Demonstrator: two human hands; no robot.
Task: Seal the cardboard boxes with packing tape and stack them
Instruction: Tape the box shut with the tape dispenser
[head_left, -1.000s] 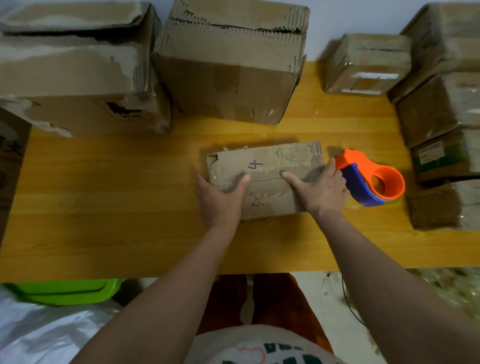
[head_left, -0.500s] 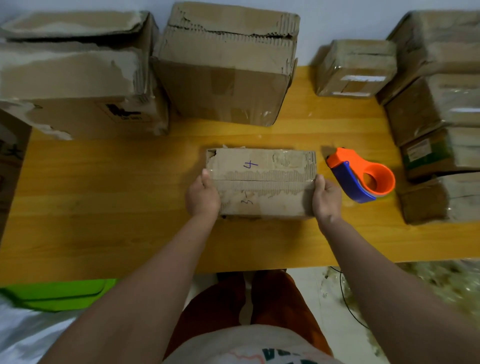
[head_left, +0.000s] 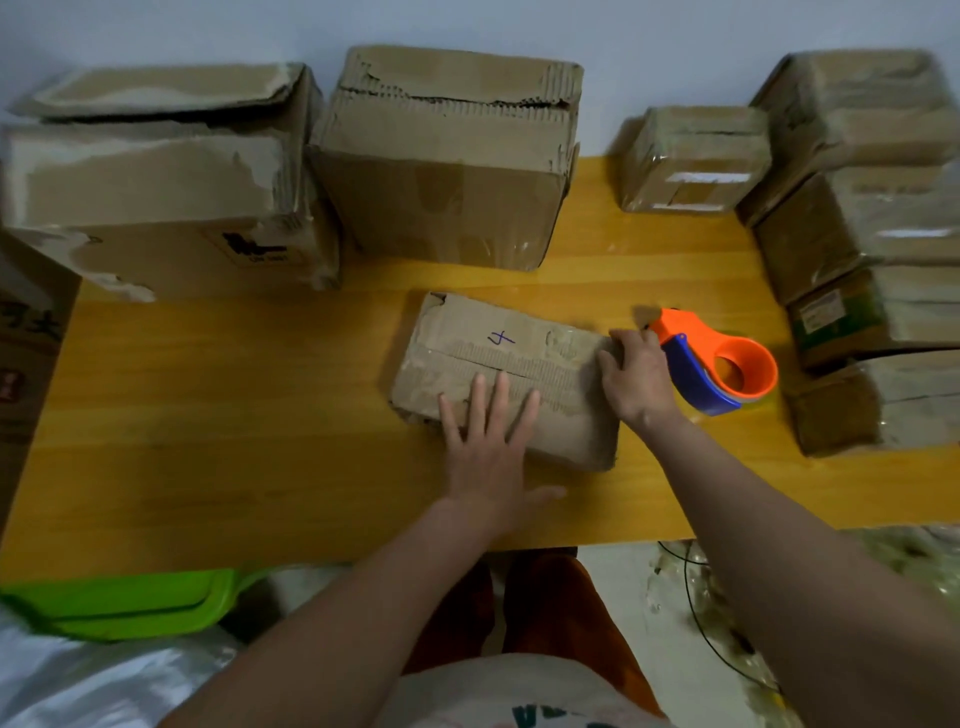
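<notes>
A small worn cardboard box (head_left: 519, 353) marked with a blue "4" lies on the yellow wooden table (head_left: 234, 415), turned slightly askew. My left hand (head_left: 485, 441) presses flat on the box's near side with straight, spread fingers. My right hand (head_left: 636, 376) rests on the box's right end, fingers bent over its edge. An orange and blue tape dispenser (head_left: 719, 364) sits on the table just right of my right hand, and neither hand holds it.
Two large torn cardboard boxes (head_left: 156, 197) (head_left: 447, 166) stand at the back. A small wrapped box (head_left: 693, 158) sits at the back right beside a stack of wrapped boxes (head_left: 872, 249). A green bin lid (head_left: 119, 603) lies below the table's near edge.
The box has been turned askew on the table. My left hand left the box's left end and now lies flat on its near side. My right hand shifted up along the right end.
</notes>
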